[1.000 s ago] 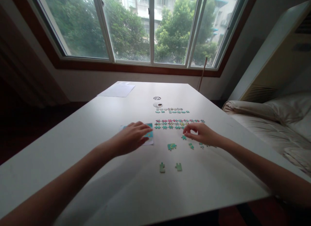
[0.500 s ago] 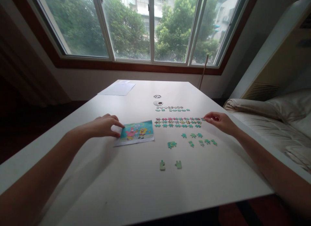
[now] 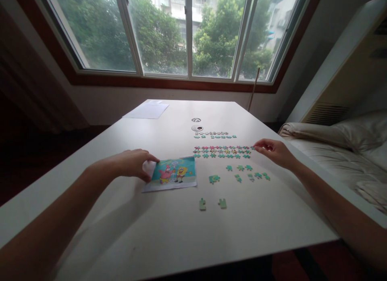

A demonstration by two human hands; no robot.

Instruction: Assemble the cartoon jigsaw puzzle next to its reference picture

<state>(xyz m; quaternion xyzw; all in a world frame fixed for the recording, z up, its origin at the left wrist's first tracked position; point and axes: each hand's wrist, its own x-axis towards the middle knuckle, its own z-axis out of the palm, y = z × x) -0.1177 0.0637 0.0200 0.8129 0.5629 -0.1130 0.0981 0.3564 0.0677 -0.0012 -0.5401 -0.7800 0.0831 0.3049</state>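
Note:
My left hand grips the left edge of a cartoon picture sheet between thumb and fingers. The sheet shows a pink starfish and a yellow sponge figure on teal, and its near edge is white. At the right end of the top row in a block of jigsaw pieces, my right hand pinches a small puzzle piece, mostly covered by the fingertips. Three rows of puzzle pieces lie right of the sheet. Closer to me is a small joined cluster of green pieces.
Loose green pieces lie near the cluster, with a piece and another piece closer to me. Farther back are more puzzle pieces, two round flat items, and white paper. A padded couch flanks the white table.
My left hand has drawn the picture sheet slightly toward me and to the right, and the picture now faces me more. The right hand has stayed at the row's end.

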